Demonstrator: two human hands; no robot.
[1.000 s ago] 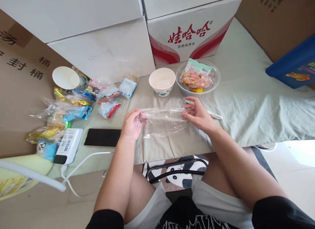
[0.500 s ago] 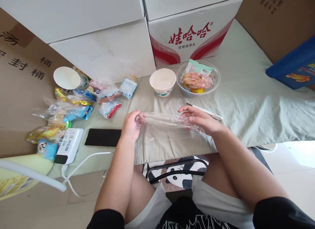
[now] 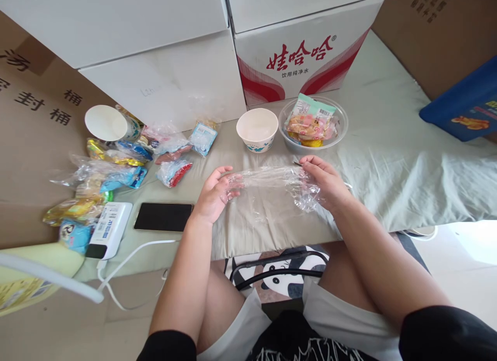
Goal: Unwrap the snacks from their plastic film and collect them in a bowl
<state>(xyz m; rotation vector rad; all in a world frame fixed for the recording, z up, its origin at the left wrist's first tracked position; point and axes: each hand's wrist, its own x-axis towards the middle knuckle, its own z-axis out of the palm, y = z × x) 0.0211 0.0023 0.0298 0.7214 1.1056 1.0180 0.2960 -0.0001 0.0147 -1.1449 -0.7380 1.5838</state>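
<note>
A clear plastic bag (image 3: 267, 180) is stretched between my two hands just above the grey-green cloth (image 3: 388, 159). My left hand (image 3: 213, 195) grips its left end with curled fingers. My right hand (image 3: 324, 182) pinches the crumpled right end. Behind the bag stand a white paper bowl (image 3: 257, 129) and a clear plastic bowl (image 3: 337, 118) holding wrapped snacks (image 3: 308, 120). A thin white utensil lies mostly hidden under my right hand.
A black phone (image 3: 163, 216) and a white power bank (image 3: 111, 229) with a cable lie to the left. Several snack packets (image 3: 116, 169) and a paper cup (image 3: 105, 123) sit further left. White cartons (image 3: 298, 50) stand behind; a blue box (image 3: 464, 102) at right.
Both hands have kept hold of the bag. My right hand rose, moved slightly back and gathered the bag's right end into a crumple; my left hand's fingers spread a little.
</note>
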